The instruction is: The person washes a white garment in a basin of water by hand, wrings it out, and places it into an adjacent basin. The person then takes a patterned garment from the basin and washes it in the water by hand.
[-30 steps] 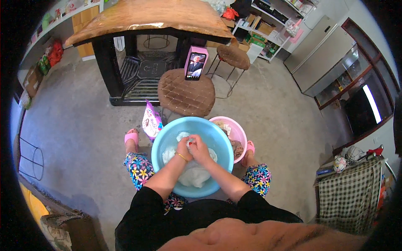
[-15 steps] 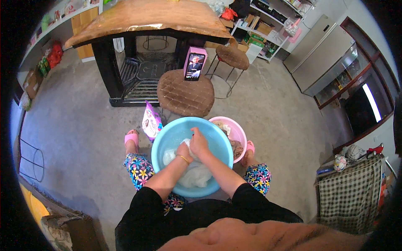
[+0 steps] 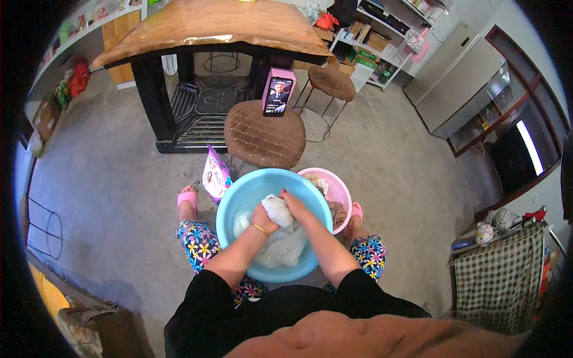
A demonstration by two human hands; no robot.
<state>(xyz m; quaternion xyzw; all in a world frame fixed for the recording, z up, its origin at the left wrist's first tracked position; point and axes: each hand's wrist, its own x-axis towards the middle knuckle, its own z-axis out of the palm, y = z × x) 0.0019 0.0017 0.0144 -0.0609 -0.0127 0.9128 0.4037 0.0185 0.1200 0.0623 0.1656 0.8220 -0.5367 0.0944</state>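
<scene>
A large blue basin (image 3: 230, 253) stands on the floor between my feet, with wet white cloth (image 3: 283, 249) lying in it. My left hand (image 3: 264, 219) grips a bunched part of this cloth from the left. Facing it, my right hand (image 3: 293, 206) is closed on the same bunch from the right. The bunch bulges up between both hands, above the rest of the cloth. Part of the fingers is hidden by the fabric. A yellow bracelet circles my left wrist.
A pink basin (image 3: 344, 197) holding brownish cloth touches the blue basin's right side. To the left stands a white and purple bag (image 3: 216, 175). Beyond is a brown padded stool (image 3: 265, 136) with a phone (image 3: 278, 96) propped on it, near a black-framed table (image 3: 221, 27).
My hands have moved apart, and the white cloth now shows bunched between them. Before, my right hand was higher and covered most of that bunch.
</scene>
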